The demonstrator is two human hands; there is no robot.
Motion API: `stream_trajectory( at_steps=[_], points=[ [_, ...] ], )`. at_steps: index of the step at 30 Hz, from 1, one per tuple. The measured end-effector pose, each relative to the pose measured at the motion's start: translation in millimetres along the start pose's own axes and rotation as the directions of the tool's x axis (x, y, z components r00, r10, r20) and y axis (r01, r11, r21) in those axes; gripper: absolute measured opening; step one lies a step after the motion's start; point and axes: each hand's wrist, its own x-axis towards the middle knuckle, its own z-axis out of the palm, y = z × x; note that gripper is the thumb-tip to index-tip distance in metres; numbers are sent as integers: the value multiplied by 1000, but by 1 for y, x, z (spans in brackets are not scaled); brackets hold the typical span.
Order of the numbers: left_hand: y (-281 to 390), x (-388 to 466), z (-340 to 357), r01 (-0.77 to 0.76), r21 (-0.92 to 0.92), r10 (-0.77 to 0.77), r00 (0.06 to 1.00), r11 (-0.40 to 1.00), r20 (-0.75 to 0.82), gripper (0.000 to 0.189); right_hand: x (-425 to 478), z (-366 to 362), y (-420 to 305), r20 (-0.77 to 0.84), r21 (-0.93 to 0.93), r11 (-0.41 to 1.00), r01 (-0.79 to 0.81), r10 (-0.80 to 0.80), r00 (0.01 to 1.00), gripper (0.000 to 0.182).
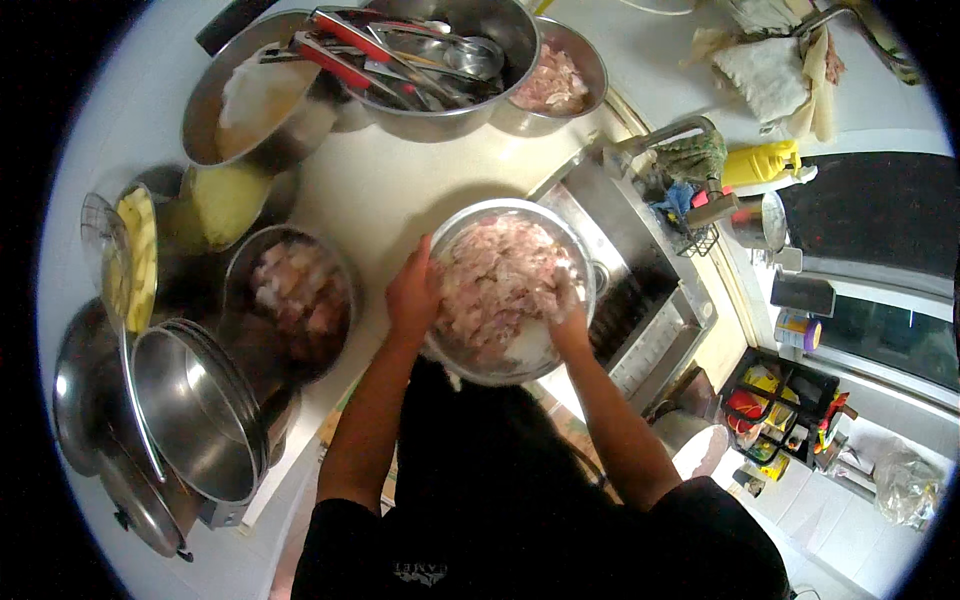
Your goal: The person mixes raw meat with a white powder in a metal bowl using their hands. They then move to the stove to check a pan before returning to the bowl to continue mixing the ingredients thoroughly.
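Observation:
A round metal bowl [517, 206] stands before me at the counter's edge, partly over the sink side. Pieces of raw pale-pink meat [502, 277] fill it, with a white powder or paste [532, 345] near its lower right wall. My left hand [412, 296] grips the bowl's left rim, thumb up along the side. Inside the bowl, at the right, my right hand [568, 311] reaches into the meat. Its fingers look coated in white and are blurred, so their grip on the pieces is unclear.
A pot of meat chunks [300, 289] stands left on the counter [375, 180]. Behind are a large pot of utensils and red-handled tongs [352, 45] and another meat pot [551, 82]. Stacked metal pots [199, 412] crowd the left. A steel sink [637, 247] with a faucet [675, 135] lies right.

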Motion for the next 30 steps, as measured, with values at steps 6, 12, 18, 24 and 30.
stream_trajectory(
  at_steps=[6,12,18,24,30],
  points=[
    [-2,-4,-10,105,-125,-101,994,987,38,52,95,31,39,135,78,945,-317,306,943,61],
    [-25,0,14,49,-462,-91,993,886,-70,46,134,73,-9,462,-61,965,254,-199,864,71],
    [-17,-11,17,162,-606,-241,969,779,-49,44,10,24,-122,594,-602,614,511,-84,800,64],
    [-14,-20,24,76,-629,-208,968,774,-139,44,-25,38,-75,686,-725,317,611,253,682,44],
    [-11,-25,17,114,-619,-230,967,777,-112,47,21,67,-49,626,-711,419,565,9,780,53]
  ],
)
